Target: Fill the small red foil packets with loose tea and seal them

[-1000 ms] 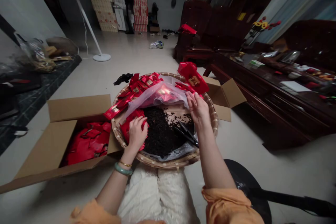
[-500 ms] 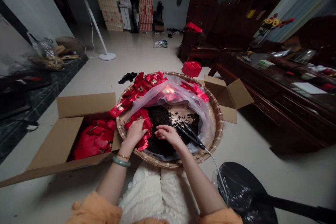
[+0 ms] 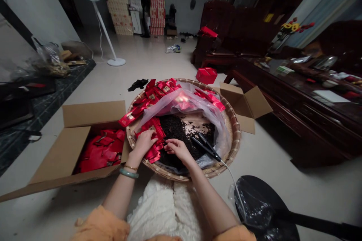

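**Red foil sachets (image 3: 154, 144) pile against loose black tea (image 3: 172, 130)**

Our left hand (image 3: 144, 144) closes a narrow grip on the sachets inside a round bamboo tray (image 3: 234, 147). Our right hand (image 3: 177, 150) curls narrow over the tea; whether it holds leaves, we cannot tell. Black sealing tongs (image 3: 205, 147) lie just beside, a cardboard box (image 3: 90, 116) left of the tray.

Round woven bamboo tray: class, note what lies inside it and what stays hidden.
Inside the round woven bamboo tray, dark loose tea leaves lie on clear plastic, beside red foil sachets and a black corded clamp. The tray's floor beneath the leaves is covered.
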`<state>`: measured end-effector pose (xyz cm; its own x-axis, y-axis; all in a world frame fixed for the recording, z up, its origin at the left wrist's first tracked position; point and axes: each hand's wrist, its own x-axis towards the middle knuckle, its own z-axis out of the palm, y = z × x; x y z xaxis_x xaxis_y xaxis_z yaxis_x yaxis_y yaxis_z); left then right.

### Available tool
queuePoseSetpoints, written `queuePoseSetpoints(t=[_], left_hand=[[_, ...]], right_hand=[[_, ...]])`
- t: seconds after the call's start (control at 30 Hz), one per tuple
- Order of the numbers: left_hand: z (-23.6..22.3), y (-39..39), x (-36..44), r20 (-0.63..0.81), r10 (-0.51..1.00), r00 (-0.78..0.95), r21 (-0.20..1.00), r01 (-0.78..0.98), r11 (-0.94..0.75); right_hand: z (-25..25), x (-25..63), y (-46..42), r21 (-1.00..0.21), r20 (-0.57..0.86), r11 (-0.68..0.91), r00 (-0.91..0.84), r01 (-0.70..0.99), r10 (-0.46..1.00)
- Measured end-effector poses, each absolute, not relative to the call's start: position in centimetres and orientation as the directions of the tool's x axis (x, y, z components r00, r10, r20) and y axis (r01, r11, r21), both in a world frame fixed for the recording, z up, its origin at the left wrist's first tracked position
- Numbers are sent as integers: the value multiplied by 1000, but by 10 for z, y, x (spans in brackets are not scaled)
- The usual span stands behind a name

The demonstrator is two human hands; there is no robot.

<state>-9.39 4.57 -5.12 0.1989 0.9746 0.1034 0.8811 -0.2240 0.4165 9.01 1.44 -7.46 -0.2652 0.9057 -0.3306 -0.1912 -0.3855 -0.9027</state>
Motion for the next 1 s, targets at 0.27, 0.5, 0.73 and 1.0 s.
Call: queuePoseSetpoints(t=[0.27,0.5,0.73,1.0], left_hand=[[-56,45,-85,162,975,155,388,898,-207],[-53,47,-87,97,976,193,367,905,-216],[-52,44,-88,35,962,269,287,920,-268],[-38,34,-77,220,968,117,382,903,-196]], right_hand=[[-78,87,11,-916,-312,-355,-221,-189,924],[-77,88,7,-917,-288,-327,-188,-230,939],[-79,86,4,-936,-260,-287,-149,-202,954],[-66,80,-5,-998,-69,-70,-55,-8,996]])
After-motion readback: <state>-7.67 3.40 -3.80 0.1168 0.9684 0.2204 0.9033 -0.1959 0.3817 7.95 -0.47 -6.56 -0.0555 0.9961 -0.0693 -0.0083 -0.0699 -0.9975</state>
